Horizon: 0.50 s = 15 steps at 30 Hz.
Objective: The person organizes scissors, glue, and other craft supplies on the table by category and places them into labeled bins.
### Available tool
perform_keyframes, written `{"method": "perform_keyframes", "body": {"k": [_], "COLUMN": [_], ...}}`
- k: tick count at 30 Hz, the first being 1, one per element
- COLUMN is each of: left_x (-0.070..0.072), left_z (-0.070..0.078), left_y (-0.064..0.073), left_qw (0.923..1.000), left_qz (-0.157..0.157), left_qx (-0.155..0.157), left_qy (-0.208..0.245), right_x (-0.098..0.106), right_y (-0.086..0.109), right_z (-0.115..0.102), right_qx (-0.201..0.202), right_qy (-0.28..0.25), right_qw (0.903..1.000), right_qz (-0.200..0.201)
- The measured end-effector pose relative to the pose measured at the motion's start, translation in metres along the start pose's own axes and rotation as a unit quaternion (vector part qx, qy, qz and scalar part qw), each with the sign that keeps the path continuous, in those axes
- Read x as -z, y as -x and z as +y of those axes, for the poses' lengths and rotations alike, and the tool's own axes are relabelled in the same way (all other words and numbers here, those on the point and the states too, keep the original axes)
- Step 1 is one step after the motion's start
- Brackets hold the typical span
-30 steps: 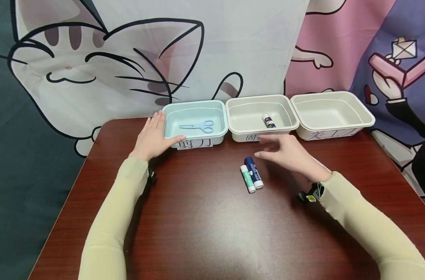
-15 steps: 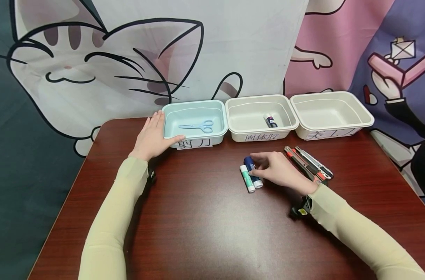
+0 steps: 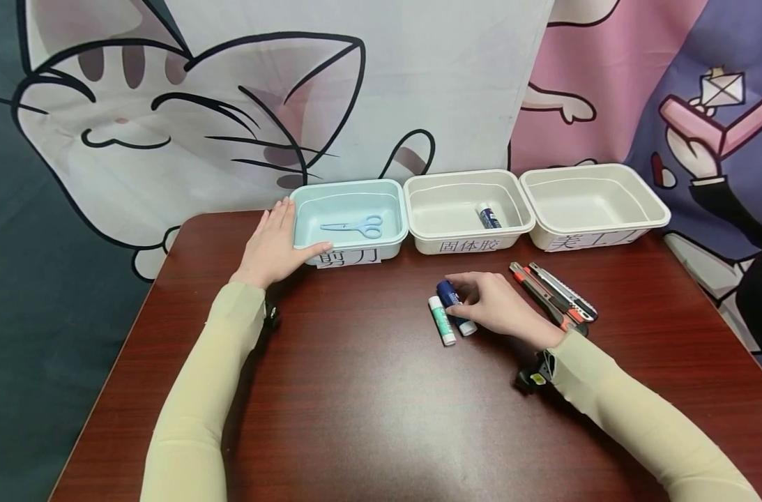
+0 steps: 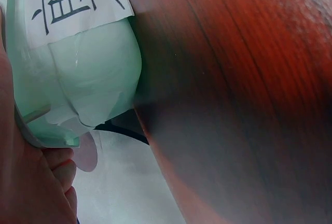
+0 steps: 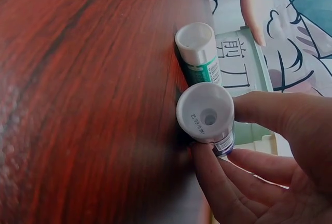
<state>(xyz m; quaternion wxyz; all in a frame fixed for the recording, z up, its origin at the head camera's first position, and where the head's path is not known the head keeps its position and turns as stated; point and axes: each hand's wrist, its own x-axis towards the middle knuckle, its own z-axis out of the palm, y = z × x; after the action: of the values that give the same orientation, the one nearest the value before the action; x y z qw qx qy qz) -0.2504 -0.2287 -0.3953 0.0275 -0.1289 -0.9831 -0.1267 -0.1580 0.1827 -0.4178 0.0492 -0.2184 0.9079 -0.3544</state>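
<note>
Blue glue stick [image 3: 447, 292] pinched in my right hand [image 3: 495, 303], left hand [image 3: 269, 245] spread; middle tub [image 3: 435, 203] has one stick [image 3: 490, 217]; green stick [image 3: 442, 321], knives [image 3: 539, 293] wait outside.

You can read 剪刀 on the white label [image 3: 348, 258] of the blue box [image 3: 390, 248]; the same label shows again, partly or at a slant, in both wrist views. On the middle box [image 3: 514, 241] your label [image 3: 470, 245] says 固体胶. On the right-hand box [image 3: 584, 199] you make out 美工, then a third character seen only in part. Your blue glue stick [image 5: 199, 102] has a tiny stamp on its white end, too unclear to read, and a barcode [image 5: 224, 142]; the green glue stick [image 5: 213, 74] bears a barcode too.
</note>
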Motion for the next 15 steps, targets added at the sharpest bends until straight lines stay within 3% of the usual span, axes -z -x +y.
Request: {"method": "perform_keyframes", "body": {"k": [15], "left_x": [0.0022], "left_z": [0.0024], "left_y": [0.0018], "left_qw": [1.0], "left_qz": [0.005], "left_qx": [-0.001], "left_qy": [0.003], "right_x": [0.0003], "right_y": [0.0002], "right_z": [0.0004], "right_qx": [-0.001], "right_qy": [-0.007], "right_qw": [1.0], "right_qz": [-0.001]}}
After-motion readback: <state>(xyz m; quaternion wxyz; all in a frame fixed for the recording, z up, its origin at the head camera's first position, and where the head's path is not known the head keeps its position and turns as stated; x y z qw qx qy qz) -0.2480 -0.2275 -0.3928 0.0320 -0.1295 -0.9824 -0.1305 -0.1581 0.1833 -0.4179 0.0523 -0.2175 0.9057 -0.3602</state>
